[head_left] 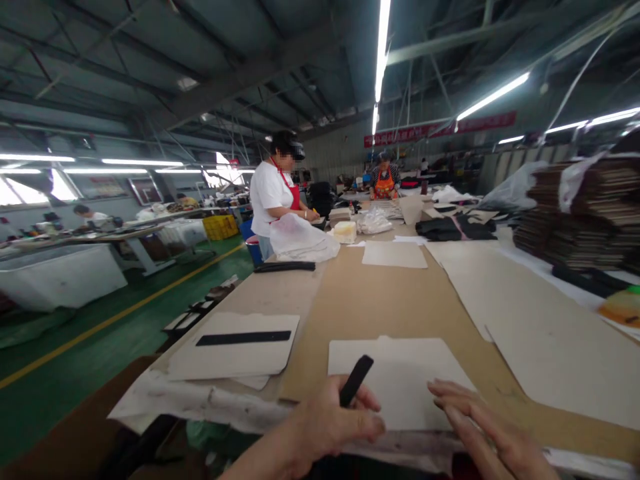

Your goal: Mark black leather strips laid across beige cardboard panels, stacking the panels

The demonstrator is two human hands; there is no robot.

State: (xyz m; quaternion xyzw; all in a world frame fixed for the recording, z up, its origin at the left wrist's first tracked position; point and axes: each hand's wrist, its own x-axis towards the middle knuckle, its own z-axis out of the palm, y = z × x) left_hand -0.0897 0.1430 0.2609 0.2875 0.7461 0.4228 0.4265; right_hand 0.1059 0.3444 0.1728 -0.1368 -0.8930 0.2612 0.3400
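My left hand (333,417) is closed around a black strip (357,379), whose upper end sticks out above the fingers. Under and beyond it lies a pale, stiff sheet (395,367) near the table's front edge. Over the right part of that sheet is my right hand (480,423), fingers stretched out and holding nothing; whether it touches the sheet I cannot tell. To the left, a second black strip (243,339) lies flat across another pale sheet (233,360), which rests on further sheets.
Large pale sheets (560,340) cover the table's right side. Stacked brown pieces (575,213) rise at the far right. A white plastic bag (303,239) lies at the back left, beside a co-worker in a red apron (273,193). Another pale sheet (394,255) lies further back.
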